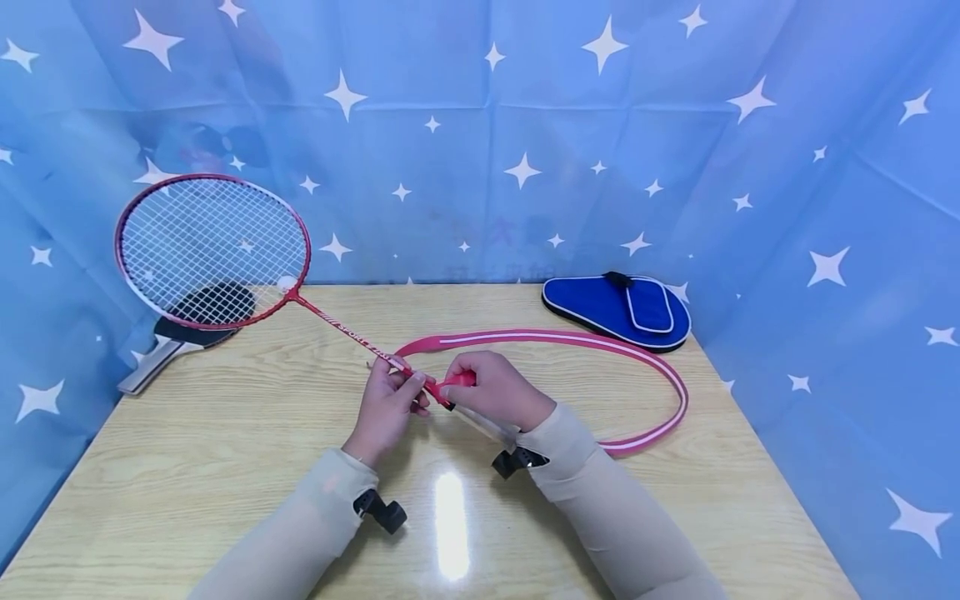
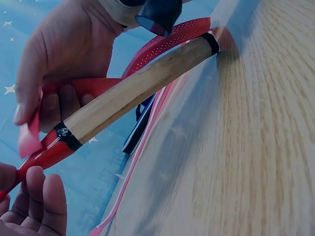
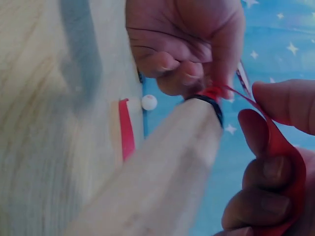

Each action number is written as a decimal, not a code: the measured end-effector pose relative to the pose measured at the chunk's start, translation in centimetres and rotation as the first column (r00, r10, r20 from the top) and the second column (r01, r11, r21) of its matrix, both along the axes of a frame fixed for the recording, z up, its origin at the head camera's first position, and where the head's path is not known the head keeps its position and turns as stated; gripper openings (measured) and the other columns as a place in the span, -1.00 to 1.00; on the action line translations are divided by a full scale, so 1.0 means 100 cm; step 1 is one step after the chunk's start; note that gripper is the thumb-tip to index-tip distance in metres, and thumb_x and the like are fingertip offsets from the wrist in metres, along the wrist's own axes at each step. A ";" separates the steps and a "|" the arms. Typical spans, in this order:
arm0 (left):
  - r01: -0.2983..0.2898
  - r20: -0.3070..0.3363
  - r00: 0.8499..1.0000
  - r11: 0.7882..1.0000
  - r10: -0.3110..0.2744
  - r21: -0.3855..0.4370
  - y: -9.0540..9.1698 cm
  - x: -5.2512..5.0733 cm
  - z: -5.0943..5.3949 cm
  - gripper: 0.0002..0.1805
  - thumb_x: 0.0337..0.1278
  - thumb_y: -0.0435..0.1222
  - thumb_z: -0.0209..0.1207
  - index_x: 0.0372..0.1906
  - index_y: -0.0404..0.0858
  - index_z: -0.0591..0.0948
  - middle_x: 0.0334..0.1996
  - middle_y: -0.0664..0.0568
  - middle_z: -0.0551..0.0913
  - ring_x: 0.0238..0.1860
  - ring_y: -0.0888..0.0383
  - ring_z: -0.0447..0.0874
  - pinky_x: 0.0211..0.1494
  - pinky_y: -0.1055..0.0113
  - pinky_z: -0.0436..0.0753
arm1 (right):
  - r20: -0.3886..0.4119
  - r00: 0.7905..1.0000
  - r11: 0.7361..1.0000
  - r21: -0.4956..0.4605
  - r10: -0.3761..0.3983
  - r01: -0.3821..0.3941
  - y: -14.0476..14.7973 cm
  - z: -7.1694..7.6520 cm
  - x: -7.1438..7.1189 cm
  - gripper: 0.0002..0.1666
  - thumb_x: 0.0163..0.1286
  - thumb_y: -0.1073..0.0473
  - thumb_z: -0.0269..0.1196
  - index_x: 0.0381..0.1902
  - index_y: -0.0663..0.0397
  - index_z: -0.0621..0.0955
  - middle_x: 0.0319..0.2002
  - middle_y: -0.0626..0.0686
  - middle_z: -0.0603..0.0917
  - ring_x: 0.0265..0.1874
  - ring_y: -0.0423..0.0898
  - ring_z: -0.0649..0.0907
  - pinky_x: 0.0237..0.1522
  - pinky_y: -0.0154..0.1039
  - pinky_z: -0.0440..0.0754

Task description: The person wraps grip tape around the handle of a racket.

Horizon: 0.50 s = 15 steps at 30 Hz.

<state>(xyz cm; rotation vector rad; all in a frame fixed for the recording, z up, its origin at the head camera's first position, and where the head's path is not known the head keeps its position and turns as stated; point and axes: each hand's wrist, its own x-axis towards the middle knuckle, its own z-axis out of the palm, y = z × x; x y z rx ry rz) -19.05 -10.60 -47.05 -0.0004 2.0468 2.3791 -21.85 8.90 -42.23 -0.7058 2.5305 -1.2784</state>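
A red-framed badminton racket [image 1: 341, 327] slants across the table, its strung head raised at the left. My left hand [image 1: 386, 417] pinches the lower shaft near the red cone. The handle is bare wood [image 2: 140, 93] with a black band at each end. My right hand [image 1: 498, 387] grips red grip tape [image 3: 290, 182] between thumb and curled fingers. In the left wrist view, the tape's narrow tip [image 2: 30, 140] lies against the red cone above the handle. A long perforated pink stretch with a white backing line [image 1: 555, 336] curves over the table, partly hidden by my right arm.
Behind the racket head lies a black table tennis bat [image 1: 217, 304] with a pale handle, at the table's left edge. A white ball [image 1: 287, 283] is near the back edge. A blue bat case [image 1: 600, 308] lies back right. Star-patterned curtains surround the wooden table [image 1: 225, 433].
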 end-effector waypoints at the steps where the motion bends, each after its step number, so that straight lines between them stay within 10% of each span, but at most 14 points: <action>1: -0.001 0.002 1.000 1.000 0.001 0.008 0.000 0.000 0.000 -0.81 0.55 -0.50 0.04 -0.03 -0.25 0.27 -0.28 -0.02 0.76 -0.46 0.16 0.61 -0.37 0.32 0.75 | 0.004 1.000 1.000 -0.006 -0.003 0.003 -0.001 -0.002 0.000 -0.86 0.40 0.13 0.39 -0.38 -0.04 0.68 -0.58 -0.10 0.48 -0.57 -0.16 0.43 -0.47 -0.28 0.39; 15: -0.015 0.006 1.000 0.999 0.015 -0.028 -0.001 0.001 0.003 -0.82 0.47 -0.52 0.13 -0.08 -0.31 0.35 -0.25 -0.19 0.81 -0.49 0.18 0.64 -0.41 0.37 0.72 | -0.024 0.997 0.998 0.004 -0.068 0.069 -0.009 -0.007 0.003 -0.83 0.35 0.14 0.46 -0.41 -0.03 0.68 -0.51 -0.05 0.56 -0.51 -0.15 0.47 -0.47 -0.28 0.44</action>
